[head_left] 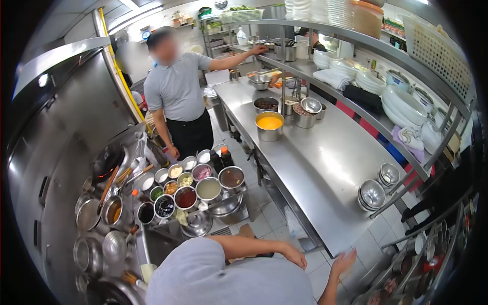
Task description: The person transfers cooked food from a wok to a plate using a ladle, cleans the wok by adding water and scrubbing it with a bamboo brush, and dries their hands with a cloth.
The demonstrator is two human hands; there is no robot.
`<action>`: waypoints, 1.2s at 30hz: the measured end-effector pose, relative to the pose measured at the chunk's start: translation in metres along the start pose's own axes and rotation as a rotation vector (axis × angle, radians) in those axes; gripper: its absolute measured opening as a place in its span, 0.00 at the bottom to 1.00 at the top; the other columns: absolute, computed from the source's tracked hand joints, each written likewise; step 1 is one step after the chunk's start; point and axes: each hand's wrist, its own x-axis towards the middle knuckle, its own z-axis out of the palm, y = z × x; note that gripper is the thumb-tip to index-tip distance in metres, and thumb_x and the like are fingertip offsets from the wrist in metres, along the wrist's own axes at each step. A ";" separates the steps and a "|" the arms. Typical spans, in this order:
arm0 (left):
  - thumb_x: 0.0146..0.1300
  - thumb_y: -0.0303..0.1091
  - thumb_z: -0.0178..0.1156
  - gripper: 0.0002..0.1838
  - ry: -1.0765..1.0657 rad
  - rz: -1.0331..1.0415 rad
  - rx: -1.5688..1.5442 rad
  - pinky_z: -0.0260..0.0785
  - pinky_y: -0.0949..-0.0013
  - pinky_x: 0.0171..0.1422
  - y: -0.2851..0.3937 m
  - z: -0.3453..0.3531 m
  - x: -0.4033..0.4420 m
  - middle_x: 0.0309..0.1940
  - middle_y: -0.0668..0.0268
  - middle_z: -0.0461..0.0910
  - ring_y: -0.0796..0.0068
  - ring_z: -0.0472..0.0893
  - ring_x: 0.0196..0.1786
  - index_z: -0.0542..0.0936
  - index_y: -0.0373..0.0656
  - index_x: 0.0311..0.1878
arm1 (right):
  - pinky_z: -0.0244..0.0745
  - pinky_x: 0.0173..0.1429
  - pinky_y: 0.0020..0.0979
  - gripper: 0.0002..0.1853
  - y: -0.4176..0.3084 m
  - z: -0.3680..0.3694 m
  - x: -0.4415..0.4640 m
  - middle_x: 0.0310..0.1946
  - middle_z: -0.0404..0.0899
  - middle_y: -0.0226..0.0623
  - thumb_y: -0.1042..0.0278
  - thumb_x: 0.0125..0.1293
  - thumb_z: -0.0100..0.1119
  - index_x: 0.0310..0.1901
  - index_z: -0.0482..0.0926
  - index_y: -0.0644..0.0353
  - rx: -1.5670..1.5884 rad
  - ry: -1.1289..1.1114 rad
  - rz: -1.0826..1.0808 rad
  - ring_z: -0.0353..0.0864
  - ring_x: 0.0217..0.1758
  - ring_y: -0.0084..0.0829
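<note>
My left hand hangs at the lower middle, its fingers loosely bent downward and nothing visible in it. To its right, my right hand is raised with the fingers spread and holds nothing. It is nearest to the front corner of the long steel table; whether it touches the edge cannot be made out. Two stacks of metal bowls stand at that table's right edge. Farther back on it are a pot of orange liquid and several other metal pots.
Sauce and ingredient containers crowd a stand at the left, beside pots and ladles. A person in a grey shirt stands beyond, one arm reaching to the overhead shelf. Racks of metalware are at the lower right.
</note>
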 end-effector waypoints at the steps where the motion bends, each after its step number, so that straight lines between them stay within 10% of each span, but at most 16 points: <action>1: 0.69 0.38 0.54 0.17 0.006 0.001 -0.005 0.74 0.66 0.50 -0.009 0.011 0.007 0.49 0.60 0.80 0.71 0.79 0.48 0.80 0.39 0.54 | 0.53 0.75 0.46 0.32 -0.007 0.013 0.019 0.66 0.64 0.61 0.63 0.66 0.54 0.68 0.61 0.70 0.024 -0.034 -0.067 0.62 0.69 0.55; 3: 0.72 0.41 0.52 0.18 0.059 0.337 -0.113 0.68 0.68 0.59 -0.025 0.031 0.021 0.49 0.61 0.80 0.73 0.77 0.52 0.79 0.35 0.53 | 0.53 0.74 0.52 0.30 -0.003 0.056 0.035 0.66 0.63 0.55 0.59 0.66 0.55 0.66 0.65 0.67 -0.030 -0.066 -0.214 0.60 0.71 0.52; 9: 0.75 0.46 0.48 0.21 0.184 0.158 -0.301 0.63 0.69 0.64 -0.021 0.062 -0.011 0.50 0.64 0.79 0.75 0.74 0.56 0.78 0.37 0.54 | 0.50 0.70 0.64 0.25 -0.058 0.036 0.042 0.67 0.63 0.40 0.59 0.64 0.57 0.62 0.70 0.56 -0.242 -0.191 -0.059 0.56 0.73 0.44; 22: 0.75 0.47 0.47 0.21 0.046 0.150 -0.198 0.62 0.69 0.66 0.008 0.077 0.007 0.53 0.63 0.78 0.72 0.73 0.58 0.76 0.40 0.58 | 0.54 0.73 0.52 0.28 -0.017 0.009 0.000 0.66 0.63 0.49 0.66 0.64 0.58 0.65 0.67 0.61 -0.058 -0.189 -0.210 0.59 0.71 0.50; 26: 0.75 0.44 0.49 0.19 -0.053 0.214 -0.106 0.65 0.69 0.62 -0.012 0.073 0.006 0.52 0.62 0.80 0.73 0.75 0.56 0.77 0.40 0.56 | 0.60 0.71 0.46 0.31 0.026 -0.019 -0.121 0.66 0.62 0.59 0.66 0.68 0.54 0.69 0.59 0.66 0.082 -0.176 0.158 0.63 0.68 0.57; 30: 0.74 0.44 0.50 0.17 -0.098 0.240 -0.042 0.69 0.69 0.58 -0.011 0.079 -0.013 0.47 0.64 0.82 0.74 0.78 0.52 0.80 0.41 0.52 | 0.78 0.54 0.45 0.22 0.221 0.030 -0.378 0.41 0.81 0.50 0.50 0.63 0.59 0.51 0.79 0.59 -0.142 -0.926 0.409 0.82 0.47 0.52; 36: 0.73 0.46 0.51 0.18 -0.294 0.230 0.192 0.70 0.69 0.55 -0.057 0.096 -0.013 0.44 0.64 0.83 0.73 0.79 0.49 0.81 0.43 0.51 | 0.79 0.44 0.48 0.19 0.110 -0.072 -0.563 0.37 0.80 0.48 0.51 0.62 0.60 0.43 0.80 0.59 0.099 -1.152 0.973 0.82 0.40 0.48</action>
